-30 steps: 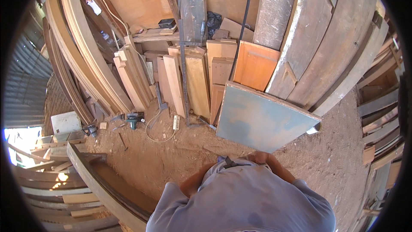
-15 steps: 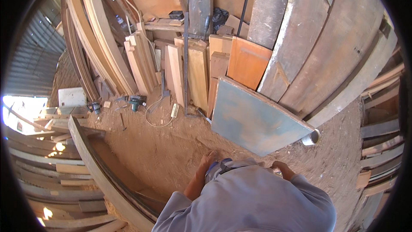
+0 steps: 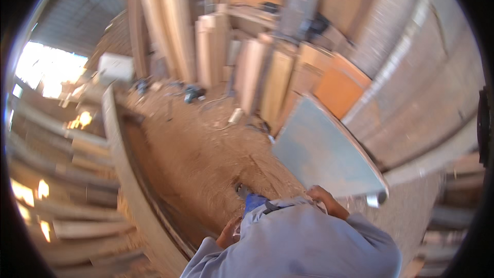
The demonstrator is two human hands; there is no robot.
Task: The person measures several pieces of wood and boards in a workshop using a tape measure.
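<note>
My left hand (image 3: pixel 228 233) hangs low against the left side of my grey shirt (image 3: pixel 309 242). It is smeared by motion, and its fingers are mostly hidden. In front of my right side, my right hand (image 3: pixel 320 194) looks curled closed; whatever it holds, if anything, cannot be made out. That hand is nearest to the lower edge of a blue-grey board (image 3: pixel 324 149) leaning at the right, without clear contact. Below my shirt front, blue trousers (image 3: pixel 254 202) and one foot (image 3: pixel 242 191) show on the dusty ground.
A long curved-looking plank (image 3: pixel 119 159) runs along my left, beside stacked timber (image 3: pixel 87 201). Green power tools (image 3: pixel 193 93) and a pale socket strip (image 3: pixel 235 116) lie on the ground ahead. Upright planks (image 3: pixel 208 46) and an orange panel (image 3: pixel 339 85) lean at the back.
The view has swung, blurring the scene and shifting the back planks rightward. My left hand has drawn back toward my side. A foot now shows ahead of me.
</note>
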